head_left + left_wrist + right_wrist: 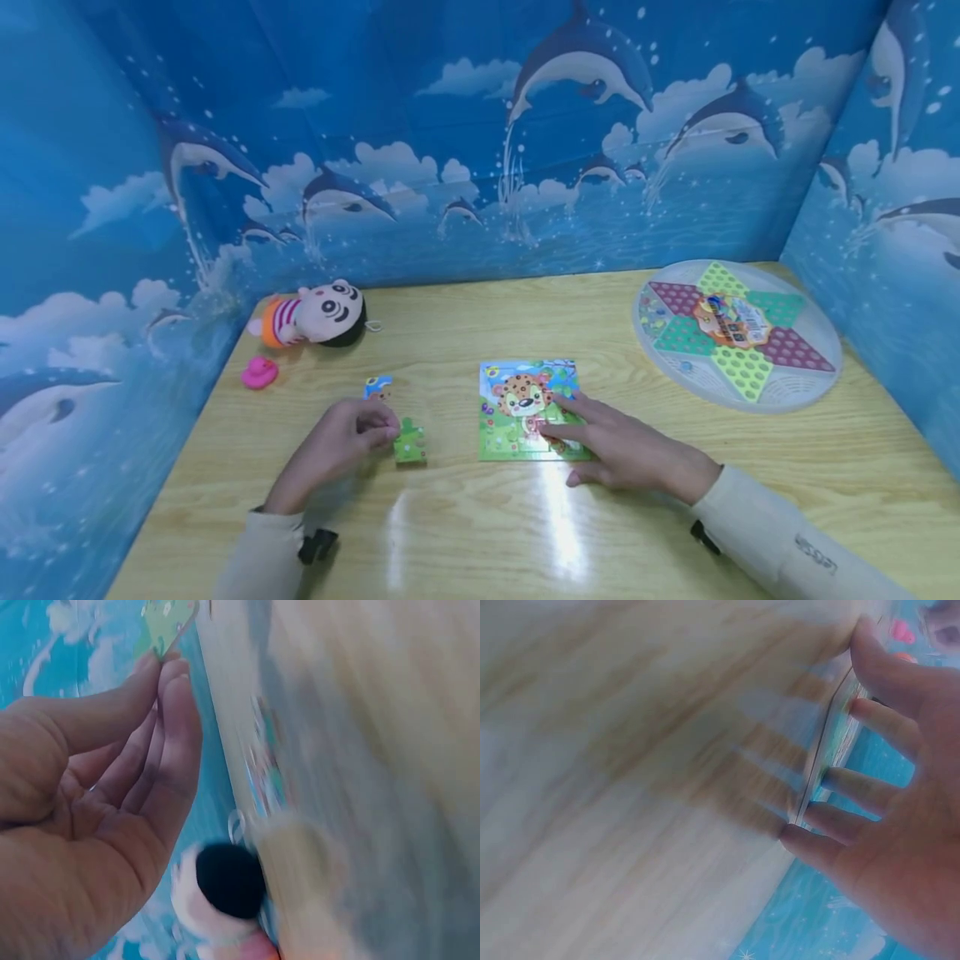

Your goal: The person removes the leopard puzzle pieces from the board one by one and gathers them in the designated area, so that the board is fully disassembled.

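Observation:
Between thumb and fingertips, my left hand (337, 446) pinches a green jigsaw piece (410, 443) by its left side. In the left wrist view the same piece (168, 622) shows at the fingertips, partly cut off by the frame. A blue and brown jigsaw piece (378, 386) lies just beyond that hand, partly hidden by it. The square jigsaw puzzle (498, 429) with a cartoon leopard lies flat on the table to the right. Spread fingers of my right hand (626, 450) rest on its right side and cover part of the picture.
A panda plush (318, 315) lies at the back left, with a pink rubber duck (259, 372) in front of it. At the back right is a round Chinese checkers board (652, 358). Dolphin-printed sheeting (420, 208) borders the wooden table (480, 533) behind and on both sides.

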`<state>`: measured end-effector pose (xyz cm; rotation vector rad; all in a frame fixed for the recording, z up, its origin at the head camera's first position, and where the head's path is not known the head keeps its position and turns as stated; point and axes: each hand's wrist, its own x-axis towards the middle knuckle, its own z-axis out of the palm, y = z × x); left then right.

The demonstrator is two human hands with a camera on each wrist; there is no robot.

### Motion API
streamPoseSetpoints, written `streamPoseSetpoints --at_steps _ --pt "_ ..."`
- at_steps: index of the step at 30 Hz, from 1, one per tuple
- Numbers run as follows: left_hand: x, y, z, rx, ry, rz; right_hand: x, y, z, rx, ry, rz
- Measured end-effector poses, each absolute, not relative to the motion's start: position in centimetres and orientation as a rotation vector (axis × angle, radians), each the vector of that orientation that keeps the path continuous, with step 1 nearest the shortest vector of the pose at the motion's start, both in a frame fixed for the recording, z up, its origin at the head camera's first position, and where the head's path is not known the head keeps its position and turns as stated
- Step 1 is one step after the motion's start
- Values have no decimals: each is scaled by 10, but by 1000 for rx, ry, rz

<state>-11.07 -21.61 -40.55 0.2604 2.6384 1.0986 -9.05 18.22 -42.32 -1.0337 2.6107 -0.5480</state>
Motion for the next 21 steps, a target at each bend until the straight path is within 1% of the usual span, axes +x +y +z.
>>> streamPoseSetpoints --at_steps 5,10,15,21 --pt "-102 -246 -407 240 2611 1127 -90 183 -422 -1055 2613 -553" --pt "-98 -263 -408 275 2579 1124 -90 184 -422 -1063 2616 -561" --pt "-95 -271 -409 291 2554 1091 -91 183 -424 -1050 2614 -551" --pt "-94 -271 -410 204 2578 1015 -91 183 -424 -1052 2610 -553"
